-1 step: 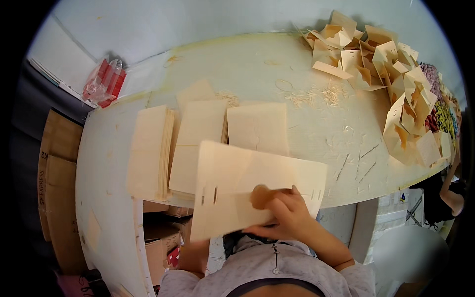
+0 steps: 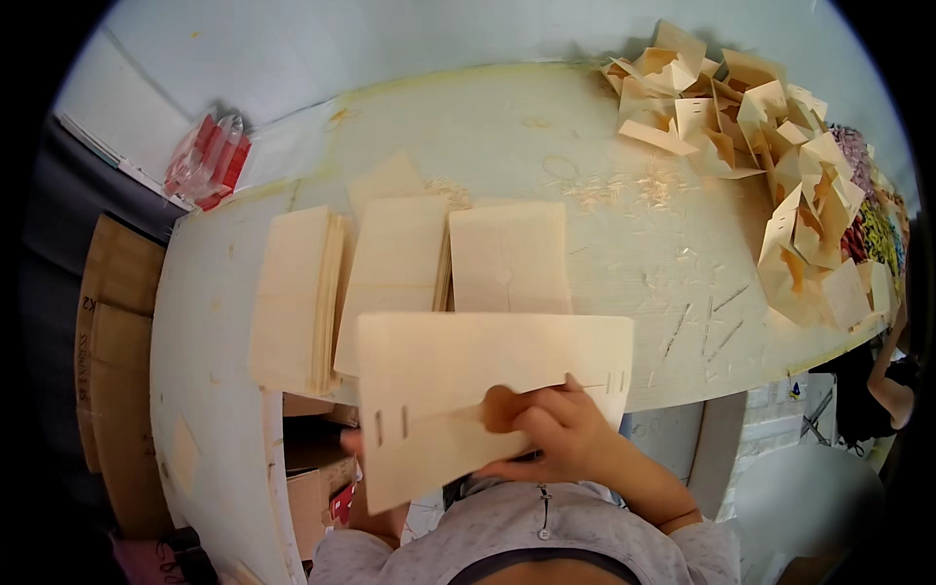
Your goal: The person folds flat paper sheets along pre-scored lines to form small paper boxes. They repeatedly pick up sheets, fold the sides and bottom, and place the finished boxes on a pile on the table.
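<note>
A thin pale tan sheet (image 2: 448, 366) is held up in front of me, with narrow slots near both ends and a round cut-out with a slit. My right hand (image 2: 561, 429) is closed on it beside the cut-out. Only a small part of my left hand (image 2: 353, 445) shows, at the sheet's left edge; its fingers are mostly hidden behind the sheet. Just beyond, on the table, lie a left stack of similar sheets (image 2: 292, 292), a middle stack (image 2: 395, 253) and a right stack (image 2: 509, 258).
Folded tan pieces (image 2: 721, 127) are heaped at the far right, by colourful bundles (image 2: 868, 219). Small offcuts (image 2: 653, 185) and thin dark strips (image 2: 678, 330) litter the table (image 2: 458, 127). A red package (image 2: 208, 161) sits far left; cardboard boxes (image 2: 122, 361) stand left. Another person's arm (image 2: 889, 375) shows at right.
The sheet has dropped slightly and shifted left, and its upper edge has turned nearly level. A bit of my left hand now shows at its left edge. My right hand keeps its grip.
</note>
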Motion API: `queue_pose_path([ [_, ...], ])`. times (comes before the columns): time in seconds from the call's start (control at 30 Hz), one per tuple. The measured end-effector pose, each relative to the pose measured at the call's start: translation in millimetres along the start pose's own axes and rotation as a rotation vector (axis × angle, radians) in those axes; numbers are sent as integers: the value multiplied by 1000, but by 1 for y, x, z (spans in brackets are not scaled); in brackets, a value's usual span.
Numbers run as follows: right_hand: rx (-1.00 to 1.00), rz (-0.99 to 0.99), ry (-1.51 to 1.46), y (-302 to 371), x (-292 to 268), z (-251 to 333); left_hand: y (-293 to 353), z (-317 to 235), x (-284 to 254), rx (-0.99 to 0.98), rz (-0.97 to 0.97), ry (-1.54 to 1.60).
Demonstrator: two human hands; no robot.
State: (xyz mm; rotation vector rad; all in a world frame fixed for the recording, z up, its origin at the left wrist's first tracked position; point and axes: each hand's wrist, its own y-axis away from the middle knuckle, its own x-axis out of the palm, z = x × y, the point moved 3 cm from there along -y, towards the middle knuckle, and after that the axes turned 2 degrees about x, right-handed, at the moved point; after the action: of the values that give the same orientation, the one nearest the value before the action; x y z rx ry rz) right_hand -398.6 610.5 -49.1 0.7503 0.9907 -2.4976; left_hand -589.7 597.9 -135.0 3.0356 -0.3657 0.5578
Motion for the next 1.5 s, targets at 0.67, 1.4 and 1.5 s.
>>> queue_pose_path([
  [0.67, 95, 279, 140, -1, 22, -9, -61, -10, 65, 209, 282, 783],
  [1.4, 3, 86, 74, -5, 15, -20, -53, -29, 73, -84, 20, 688],
  [1.5, -13, 26, 123, -7, 17, -22, -51, -30, 72, -93, -26, 661],
])
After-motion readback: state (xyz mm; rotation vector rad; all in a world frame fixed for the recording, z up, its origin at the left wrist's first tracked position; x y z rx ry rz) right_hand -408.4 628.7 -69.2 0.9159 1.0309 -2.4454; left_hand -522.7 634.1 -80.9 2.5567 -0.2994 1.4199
